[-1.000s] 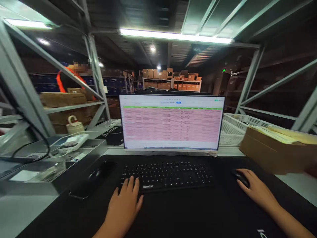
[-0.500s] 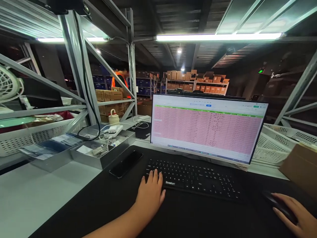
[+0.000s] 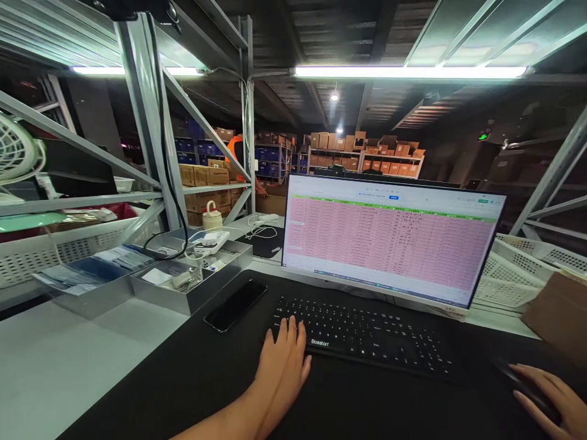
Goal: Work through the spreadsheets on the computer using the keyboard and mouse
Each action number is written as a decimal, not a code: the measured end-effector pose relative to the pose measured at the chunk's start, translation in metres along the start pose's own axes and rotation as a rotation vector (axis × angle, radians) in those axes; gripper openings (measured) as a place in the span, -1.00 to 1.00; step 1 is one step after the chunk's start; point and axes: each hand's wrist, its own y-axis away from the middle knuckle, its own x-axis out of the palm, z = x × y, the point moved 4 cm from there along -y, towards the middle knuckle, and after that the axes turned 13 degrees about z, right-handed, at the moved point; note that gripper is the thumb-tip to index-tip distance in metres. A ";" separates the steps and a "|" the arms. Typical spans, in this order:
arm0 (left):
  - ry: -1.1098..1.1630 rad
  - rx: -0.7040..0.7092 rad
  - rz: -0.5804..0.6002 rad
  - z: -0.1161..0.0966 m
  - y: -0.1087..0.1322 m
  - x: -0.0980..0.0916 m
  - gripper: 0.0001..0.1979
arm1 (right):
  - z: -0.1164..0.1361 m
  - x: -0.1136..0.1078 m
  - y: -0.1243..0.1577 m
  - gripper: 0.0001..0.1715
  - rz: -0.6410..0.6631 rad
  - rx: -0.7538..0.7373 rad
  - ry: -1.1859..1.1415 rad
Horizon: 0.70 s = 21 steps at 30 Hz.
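Note:
My left hand (image 3: 283,360) lies flat with its fingers stretched onto the left end of a black keyboard (image 3: 367,333). At the lower right my right hand (image 3: 553,397) rests over a black mouse (image 3: 513,373), fingers curved on top of it. Both sit on a black desk mat (image 3: 220,379). Behind the keyboard stands a monitor (image 3: 389,235) showing a pink table with a green header row. A black phone (image 3: 235,304) lies face up left of the keyboard.
Grey metal trays (image 3: 183,281) with a power strip and small items stand at the left, by steel shelf posts (image 3: 147,122). White baskets (image 3: 513,275) and a cardboard box (image 3: 557,318) are at the right. A person in an orange vest (image 3: 236,153) works far back among the shelves.
The view swung left, then steadied. My left hand stays at the keyboard's left end and my right hand stays on the mouse. The person in orange has shifted behind the shelves.

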 end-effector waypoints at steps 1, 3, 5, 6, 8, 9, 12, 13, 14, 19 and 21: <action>0.000 0.004 -0.001 0.000 0.000 -0.001 -0.40 | 0.003 -0.002 0.000 -0.49 0.010 0.007 -0.011; -0.001 0.009 0.007 -0.002 0.001 -0.005 -0.41 | 0.010 -0.005 0.001 -0.46 0.052 0.029 -0.011; -0.012 0.004 0.026 -0.003 0.003 -0.012 -0.42 | 0.021 -0.010 0.001 -0.39 0.100 0.063 0.040; -0.024 0.000 0.033 -0.004 0.004 -0.015 -0.43 | 0.027 -0.013 0.001 -0.38 0.112 0.078 0.058; -0.052 -0.008 0.040 -0.005 0.005 -0.022 -0.44 | 0.041 -0.019 0.001 -0.38 0.118 0.085 0.089; -0.067 -0.007 0.041 -0.005 0.005 -0.025 -0.45 | 0.047 -0.021 0.001 -0.40 0.126 0.089 0.101; -0.104 -0.005 0.050 -0.005 0.004 -0.027 -0.45 | 0.060 -0.025 0.001 -0.43 0.145 0.112 0.126; -0.109 -0.003 0.050 -0.005 0.003 -0.026 -0.46 | 0.063 -0.026 0.001 -0.43 0.144 0.120 0.130; -0.110 0.000 0.046 -0.005 0.002 -0.025 -0.46 | 0.066 -0.027 0.001 -0.44 0.141 0.127 0.132; -0.123 0.046 -0.026 0.001 -0.001 -0.014 -0.45 | 0.083 -0.035 0.002 -0.50 0.125 0.205 0.138; -0.132 0.059 -0.056 0.005 -0.003 -0.009 -0.43 | 0.089 -0.038 0.001 -0.51 0.125 0.233 0.145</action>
